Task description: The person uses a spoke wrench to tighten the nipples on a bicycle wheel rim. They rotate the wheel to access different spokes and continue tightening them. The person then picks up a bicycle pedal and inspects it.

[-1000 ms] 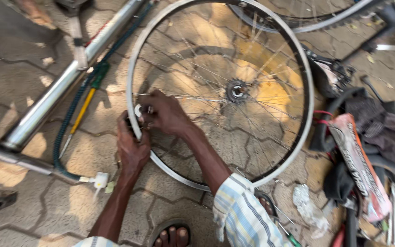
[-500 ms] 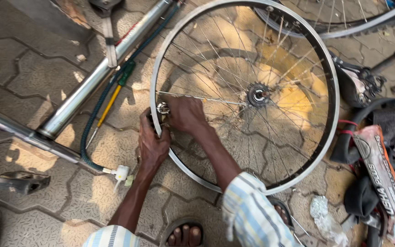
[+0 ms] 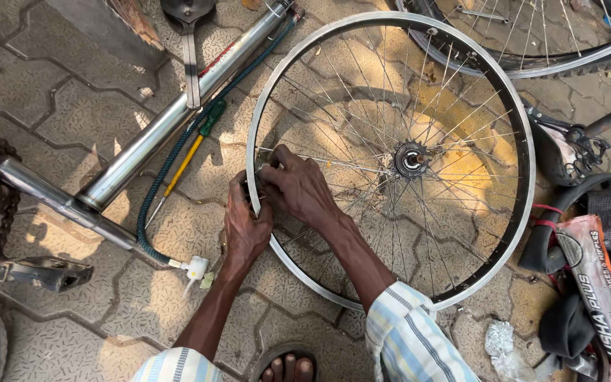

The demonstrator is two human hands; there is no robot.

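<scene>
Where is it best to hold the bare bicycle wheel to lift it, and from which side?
Probably the wheel rim at its far right arc, from outside: it lies flat, that arc is free, and both hands, left and right, occupy the left edge.

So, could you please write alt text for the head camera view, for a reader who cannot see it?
A person's left hand and right hand grip the left edge of a bare spoked bicycle wheel rim lying on paving stones. A silver floor pump with a green hose lies to its left.
</scene>
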